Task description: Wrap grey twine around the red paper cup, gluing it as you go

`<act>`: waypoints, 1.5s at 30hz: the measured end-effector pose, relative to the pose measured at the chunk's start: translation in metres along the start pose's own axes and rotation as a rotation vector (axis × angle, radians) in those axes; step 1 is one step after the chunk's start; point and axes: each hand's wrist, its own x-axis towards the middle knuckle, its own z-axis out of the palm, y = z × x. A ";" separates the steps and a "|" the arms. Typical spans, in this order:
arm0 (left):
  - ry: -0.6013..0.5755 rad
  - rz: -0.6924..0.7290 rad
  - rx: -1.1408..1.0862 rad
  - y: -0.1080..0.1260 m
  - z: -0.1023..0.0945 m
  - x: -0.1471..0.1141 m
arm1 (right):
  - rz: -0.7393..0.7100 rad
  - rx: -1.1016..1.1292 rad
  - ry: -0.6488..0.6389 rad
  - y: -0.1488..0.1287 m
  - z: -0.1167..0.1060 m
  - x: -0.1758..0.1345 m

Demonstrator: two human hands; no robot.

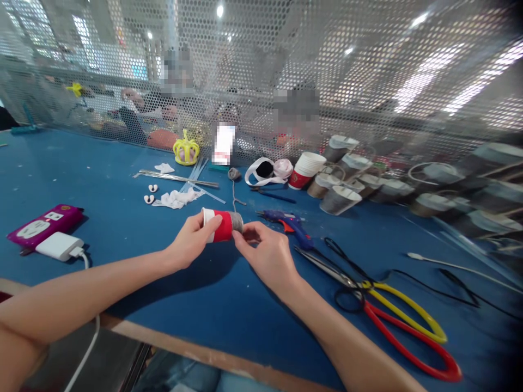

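Observation:
A paper cup [223, 225], white with a red band, lies sideways in the air above the table. Grey yarn [237, 222] is wrapped around one end of it. My left hand [195, 238] grips the cup by the white rim end, thumb on the red band. At the yarn-wrapped end is my right hand [267, 251], thumb and fingers pinched at the yarn by the cup's edge; the fingertips are partly hidden. Behind the cup, a strand runs back to a small grey yarn ball [233, 173] on the table.
Right of my hands lie a blue glue gun [288, 223] and large scissors [368, 291] with red and yellow handles. Stacked cups [306, 170] and several yarn-wrapped cups [340, 199] stand behind. A purple power strip [44, 226] lies left. Perforated mesh [253, 71] borders the blue table [229, 321].

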 end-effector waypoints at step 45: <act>-0.328 -0.078 0.281 0.005 -0.008 -0.004 | 0.208 0.384 -0.336 0.007 -0.011 0.009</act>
